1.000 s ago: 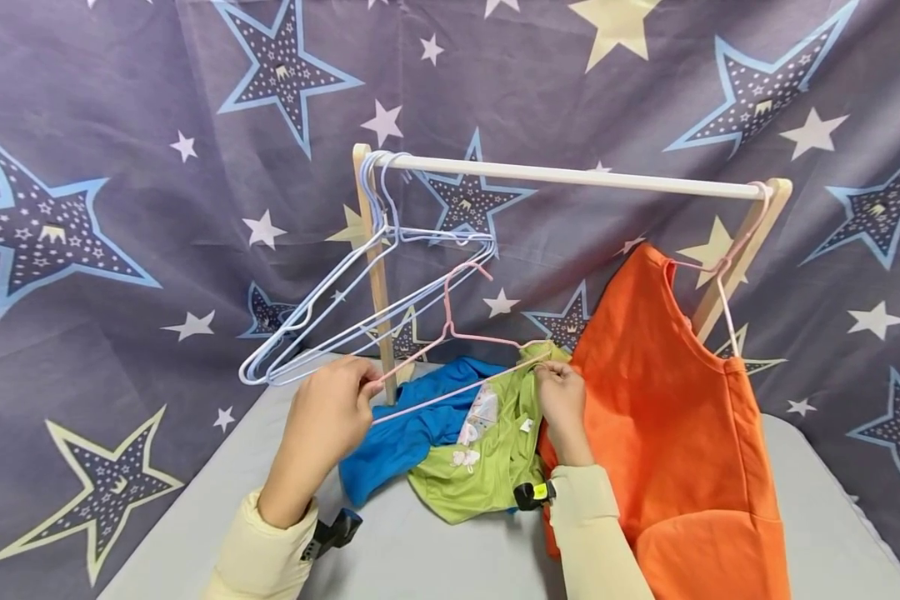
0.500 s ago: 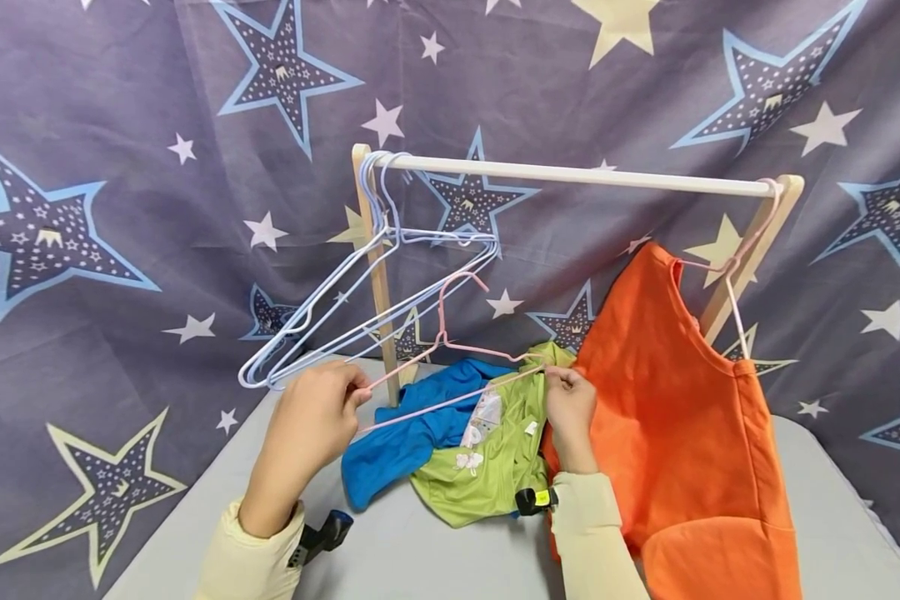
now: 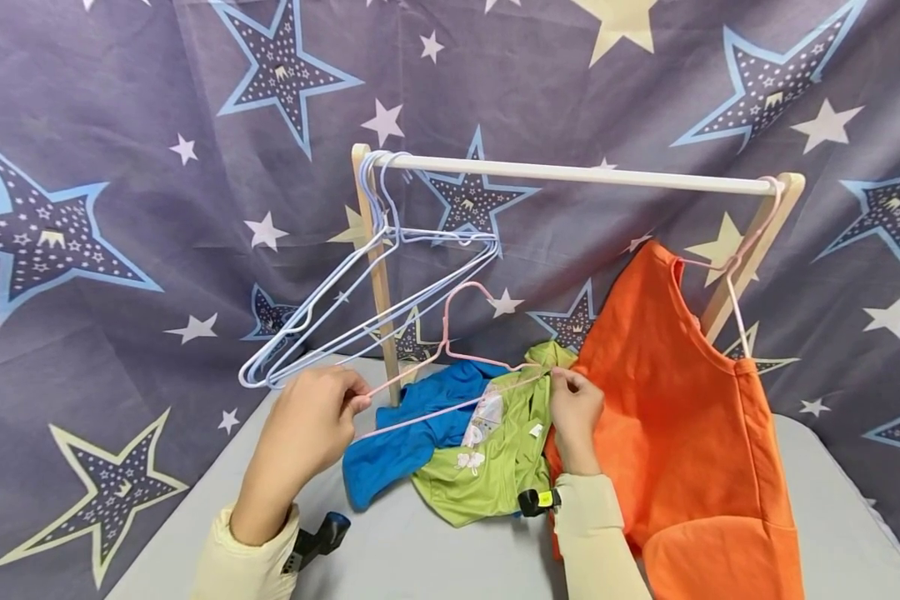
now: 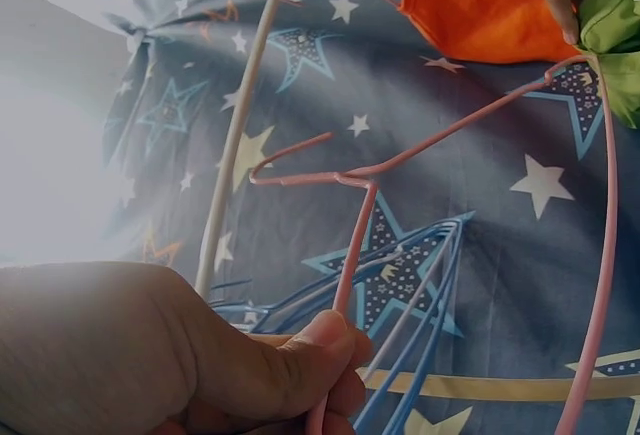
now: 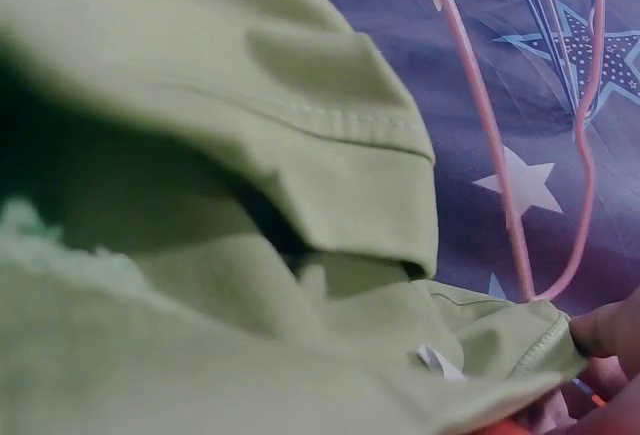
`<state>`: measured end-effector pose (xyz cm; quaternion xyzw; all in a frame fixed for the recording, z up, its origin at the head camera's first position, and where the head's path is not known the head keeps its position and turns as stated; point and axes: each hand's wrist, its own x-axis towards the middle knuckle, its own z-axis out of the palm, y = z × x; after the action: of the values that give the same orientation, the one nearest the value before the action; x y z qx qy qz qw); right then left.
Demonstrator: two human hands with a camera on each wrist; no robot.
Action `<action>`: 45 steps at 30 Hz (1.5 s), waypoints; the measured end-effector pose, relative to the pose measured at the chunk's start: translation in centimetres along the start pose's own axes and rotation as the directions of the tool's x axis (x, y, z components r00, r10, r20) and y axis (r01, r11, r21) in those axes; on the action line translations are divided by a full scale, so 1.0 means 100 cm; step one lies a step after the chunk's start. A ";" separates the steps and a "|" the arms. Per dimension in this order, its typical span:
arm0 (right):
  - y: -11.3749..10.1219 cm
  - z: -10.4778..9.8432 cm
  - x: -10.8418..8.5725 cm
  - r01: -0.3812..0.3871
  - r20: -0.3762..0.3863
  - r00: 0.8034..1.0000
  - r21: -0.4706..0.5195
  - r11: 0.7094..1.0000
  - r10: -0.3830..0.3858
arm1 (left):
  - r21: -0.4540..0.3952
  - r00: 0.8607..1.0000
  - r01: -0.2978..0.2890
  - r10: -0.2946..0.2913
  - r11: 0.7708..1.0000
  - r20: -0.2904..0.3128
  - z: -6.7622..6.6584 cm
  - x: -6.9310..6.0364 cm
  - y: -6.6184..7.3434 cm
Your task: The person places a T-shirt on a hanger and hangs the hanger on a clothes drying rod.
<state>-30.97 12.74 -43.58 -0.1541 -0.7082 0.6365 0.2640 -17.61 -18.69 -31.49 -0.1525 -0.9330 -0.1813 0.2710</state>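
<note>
Head view: below the rail (image 3: 570,173), the left hand (image 3: 307,427) is gripping a pink hanger (image 3: 445,343); the right hand (image 3: 576,417) is pinching a green shirt (image 3: 495,446); an orange garment (image 3: 690,417) is hanging under the rail.

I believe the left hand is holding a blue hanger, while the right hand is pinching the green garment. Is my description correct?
Not quite: the hanger in the left hand is pink, not blue, as the left wrist view shows. The right hand is indeed pinching the green garment.
</note>
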 end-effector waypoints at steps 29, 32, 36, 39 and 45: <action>-0.029 0.003 -0.014 0.188 -0.051 0.982 0.081 0.979 -0.184 | -0.060 0.999 -0.013 0.015 0.998 0.033 0.013 -0.003 0.022; -0.035 0.002 -0.018 0.220 0.009 0.975 0.120 0.968 -0.222 | -0.059 0.999 -0.004 0.006 0.998 0.034 0.017 -0.003 0.023; -0.041 0.000 -0.021 0.200 0.137 0.965 0.167 0.965 -0.224 | -0.062 1.000 0.007 -0.006 0.998 0.029 0.018 -0.003 0.023; -0.044 -0.002 -0.022 0.166 0.208 0.958 0.156 0.974 -0.197 | -0.059 1.000 0.010 -0.009 0.998 0.018 0.018 -0.003 0.023; -0.040 0.000 -0.021 0.220 0.261 0.936 0.082 0.972 -0.234 | -0.052 1.000 0.007 -0.007 0.999 0.010 0.016 -0.003 0.022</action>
<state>-28.77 10.97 -40.07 0.0236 -0.7337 0.6348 0.2409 -17.22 -16.10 -32.34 -0.1572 -0.9297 -0.2058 0.2619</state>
